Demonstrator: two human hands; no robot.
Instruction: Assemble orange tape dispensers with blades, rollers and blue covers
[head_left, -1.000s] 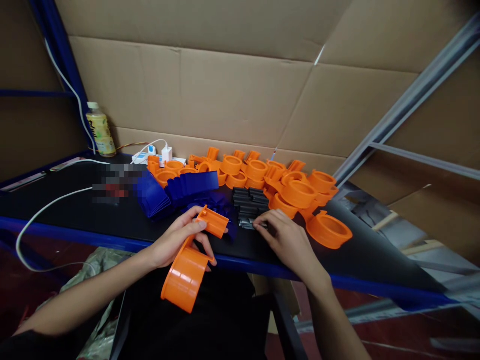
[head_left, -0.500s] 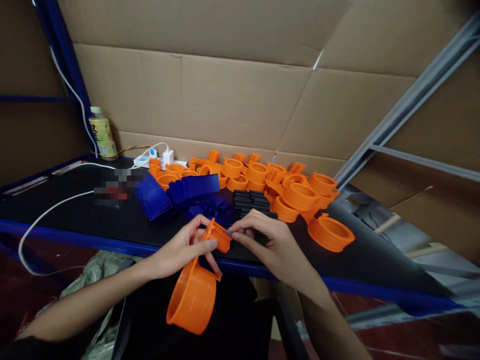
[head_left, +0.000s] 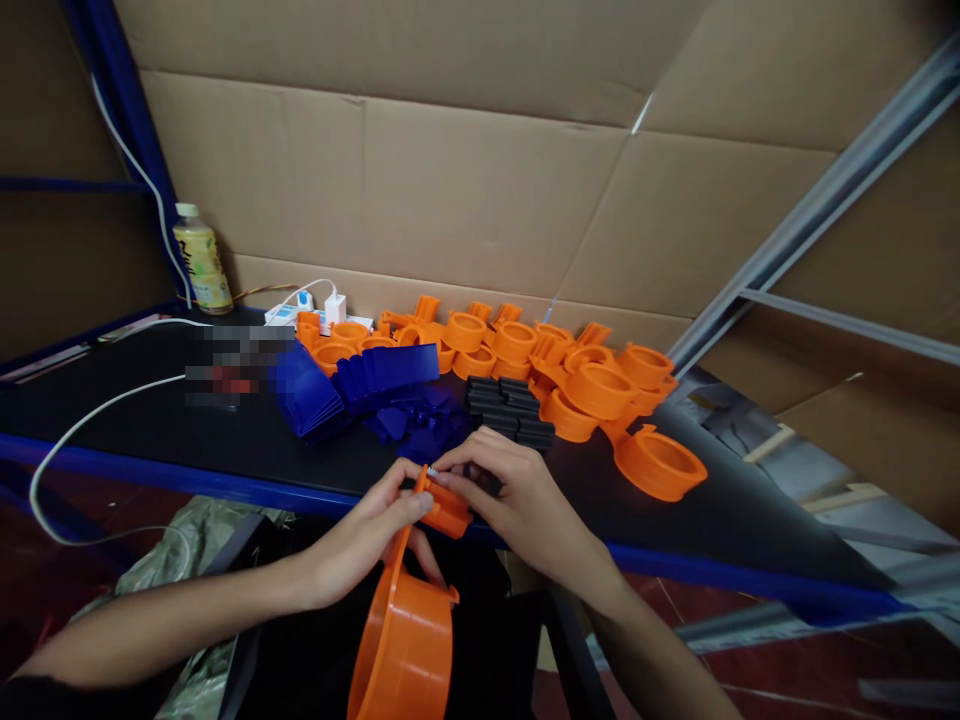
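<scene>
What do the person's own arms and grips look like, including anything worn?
The left grip and right grip are bare hands: no gloves, rings or bracelets show. The left forearm and right forearm are uncovered; a black sleeve shows on the left, none on the right.

L hand (head_left: pixel 352 550) holds orange pt (head_left: pixel 412 640), ring end low; R hand (head_left: pixel 517 485) pinches sm. silvery pc (head_left: pixel 432 472) at its upper end. Blk bars (head_left: pixel 510 408), blue sheets (head_left: pixel 397 368) & other orange pts (head_left: pixel 600 390) on desk (head_left: pixel 675 530).
</scene>
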